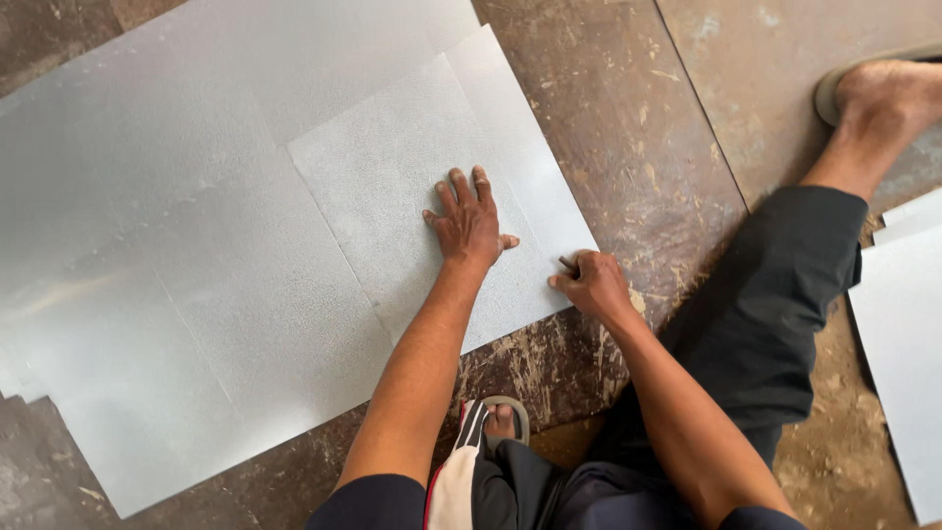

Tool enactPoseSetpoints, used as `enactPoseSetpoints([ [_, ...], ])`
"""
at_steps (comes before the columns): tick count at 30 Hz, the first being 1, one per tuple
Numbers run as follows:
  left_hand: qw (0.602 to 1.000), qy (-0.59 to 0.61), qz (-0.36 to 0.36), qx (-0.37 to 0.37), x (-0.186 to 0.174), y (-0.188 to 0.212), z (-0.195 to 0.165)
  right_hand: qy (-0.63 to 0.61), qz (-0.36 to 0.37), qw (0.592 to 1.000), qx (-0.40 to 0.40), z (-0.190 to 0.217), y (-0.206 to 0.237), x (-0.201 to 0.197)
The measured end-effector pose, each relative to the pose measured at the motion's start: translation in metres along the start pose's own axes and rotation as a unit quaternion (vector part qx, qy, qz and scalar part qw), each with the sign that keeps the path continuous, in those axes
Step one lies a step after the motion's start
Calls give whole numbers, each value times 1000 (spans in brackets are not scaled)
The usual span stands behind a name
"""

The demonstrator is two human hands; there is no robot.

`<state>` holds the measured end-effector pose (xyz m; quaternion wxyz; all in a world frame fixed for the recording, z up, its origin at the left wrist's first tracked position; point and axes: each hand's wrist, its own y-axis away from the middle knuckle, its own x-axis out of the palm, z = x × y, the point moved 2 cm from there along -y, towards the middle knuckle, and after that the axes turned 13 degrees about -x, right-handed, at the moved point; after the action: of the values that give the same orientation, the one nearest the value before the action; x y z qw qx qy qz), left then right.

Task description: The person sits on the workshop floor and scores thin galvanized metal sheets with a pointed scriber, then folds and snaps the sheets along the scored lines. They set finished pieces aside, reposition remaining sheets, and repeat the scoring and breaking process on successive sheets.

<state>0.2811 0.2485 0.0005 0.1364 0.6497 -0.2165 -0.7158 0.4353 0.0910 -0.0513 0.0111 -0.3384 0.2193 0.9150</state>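
Pressing flat on the metal sheet, left hand (fingers spread); right hand pinches its corner.

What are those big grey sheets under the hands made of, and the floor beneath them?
The flat silver-grey sheets look like thin galvanised metal: a dull sheen with a speckled, crystalline grain. The worn brown floor seems to be boards or panels, perhaps wood, scuffed and flecked with pale marks; I can't be sure.

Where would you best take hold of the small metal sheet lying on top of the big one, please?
Probably at the small metal sheet's near-right corner, coming from the right, where the right hand already pinches the edge. That corner overhangs the large sheet onto the floor, so fingers could slip under it. The left hand lies flat on its middle.
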Motion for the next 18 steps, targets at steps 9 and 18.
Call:
enactPoseSetpoints([
  [9, 1000, 9, 9, 3, -4, -14, -4, -106, -128, 946, -279, 39, 16, -50],
  [18, 998, -17, 54, 11, -25, -14, -4, -340, -99, 895, -271, 97, -136, -70],
])
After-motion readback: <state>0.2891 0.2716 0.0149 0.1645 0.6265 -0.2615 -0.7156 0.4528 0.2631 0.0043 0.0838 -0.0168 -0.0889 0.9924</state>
